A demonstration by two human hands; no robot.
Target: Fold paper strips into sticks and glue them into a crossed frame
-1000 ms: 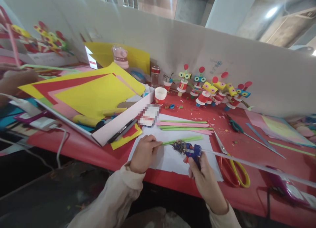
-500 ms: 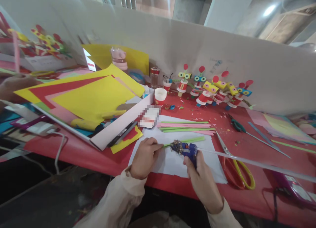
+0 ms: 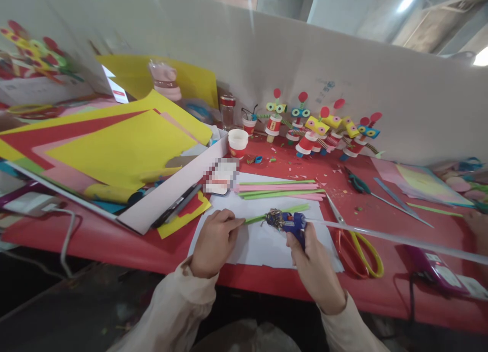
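Observation:
My left hand (image 3: 215, 241) pinches the near end of a green paper strip (image 3: 254, 219) above a white sheet (image 3: 255, 248). In my right hand (image 3: 319, 273) is a blue hot glue gun (image 3: 293, 222), its nozzle end caked with dark residue and held over the strip. A long clear glue stick (image 3: 366, 231) runs out of its back to the right. The strip's far end shows beyond the gun; its middle is hidden. Pink and green paper strips (image 3: 280, 189) lie together at the top of the sheet. Red-and-yellow scissors (image 3: 359, 253) rest at its right edge.
A white box (image 3: 171, 189) heaped with coloured paper stands left. Behind are a phone (image 3: 221, 178), paper cups (image 3: 238, 142) and several paper-cup robots (image 3: 274, 124). Pliers (image 3: 357, 180) and a purple device (image 3: 436, 270) lie right. At the right edge another person's hand (image 3: 478, 230) shows.
The view has shifted, so the scene sits further left and slightly higher. Both hands keep their grips, with the glue gun still over the green strip. Another person's hand has left view at the left.

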